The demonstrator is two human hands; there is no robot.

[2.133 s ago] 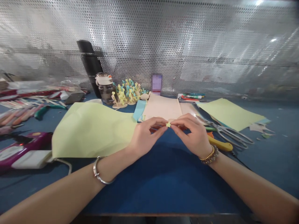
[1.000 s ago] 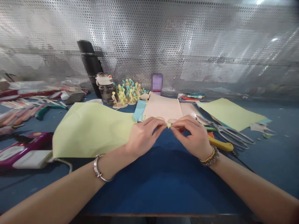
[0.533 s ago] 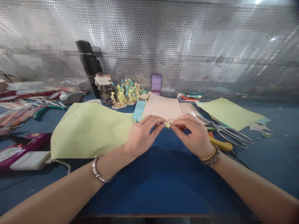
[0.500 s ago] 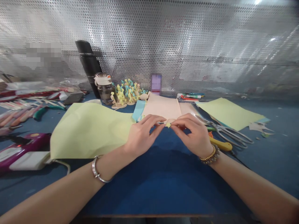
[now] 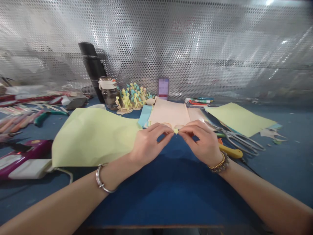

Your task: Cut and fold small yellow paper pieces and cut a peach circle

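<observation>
Between my two hands is a small yellow paper star (image 5: pixel 176 131), pinched at opposite sides by the fingertips. My left hand (image 5: pixel 153 140) is closed in a pinch on the star's left side, thumb against fingers. On its right side my right hand (image 5: pixel 201 138) pinches it in the same way. Just behind the fingertips lies a pale pink sheet (image 5: pixel 170 112), with small round pale pieces at its near edge, partly hidden by my fingers. A large light green sheet (image 5: pixel 95 137) spreads out beside my left hand.
Scissors (image 5: pixel 241 138) and a yellow-handled tool (image 5: pixel 231 151) lie right of my right hand. Green paper (image 5: pixel 242 119) is farther right. At the back stand a black flask (image 5: pixel 92 68), a lidded bottle (image 5: pixel 109 93) and a cluster of small paper stars on stems (image 5: pixel 133 96). A purple power strip (image 5: pixel 26 153) sits left.
My left fingertips have shifted slightly onto the star's left side; the thin dark thing seen at them earlier no longer shows. The star is turned a little. My right hand has barely moved.
</observation>
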